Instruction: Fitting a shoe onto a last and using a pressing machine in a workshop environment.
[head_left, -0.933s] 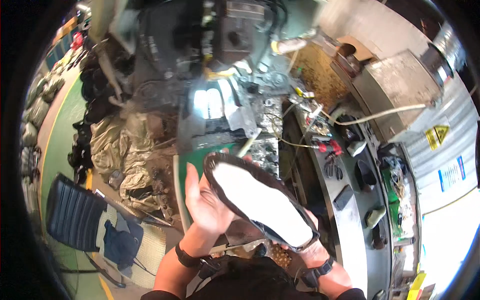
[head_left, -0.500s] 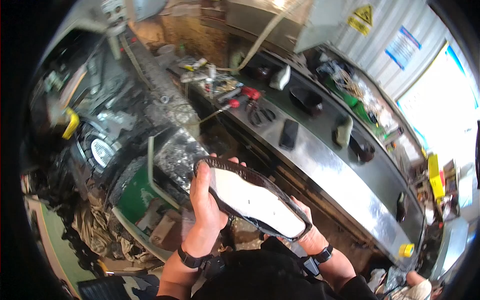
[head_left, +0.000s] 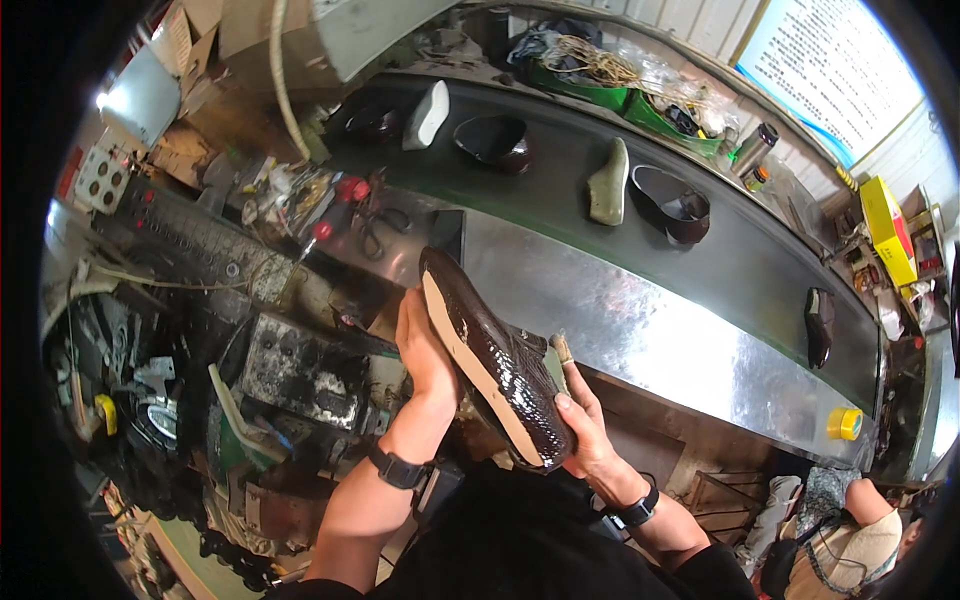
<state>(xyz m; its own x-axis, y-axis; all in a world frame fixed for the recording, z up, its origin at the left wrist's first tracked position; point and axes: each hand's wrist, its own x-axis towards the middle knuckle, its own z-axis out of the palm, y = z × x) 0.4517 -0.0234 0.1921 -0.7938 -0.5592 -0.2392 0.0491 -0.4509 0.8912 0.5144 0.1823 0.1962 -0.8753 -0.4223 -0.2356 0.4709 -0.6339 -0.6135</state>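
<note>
A dark brown, glossy shoe upper [head_left: 497, 345] with a scaly texture is held in front of me, tilted on its side. Its pale insole [head_left: 478, 372] faces lower left, and part of a greenish shoe last [head_left: 556, 368] shows in its opening. My left hand [head_left: 425, 345] grips the toe half from the left, fingers mostly hidden behind it. At the heel end, my right hand [head_left: 588, 430] is closed on the shoe, with its thumb on the side and a finger stretched upward. A black phone [head_left: 449, 236] lies just beyond the toe.
A dark conveyor belt [head_left: 560, 225] carries brown uppers [head_left: 672, 205] and loose shoe lasts [head_left: 607, 182]. The metal ledge [head_left: 640, 315] in front holds scissors [head_left: 380, 232] and a yellow roll [head_left: 844, 423]. Sooty machinery [head_left: 300, 370] stands left; another person [head_left: 850, 540] sits lower right.
The shoe has been turned from its pale bottom facing up to its brown side facing up, with the toe pointing farther away. My view has shifted right toward the belt.
</note>
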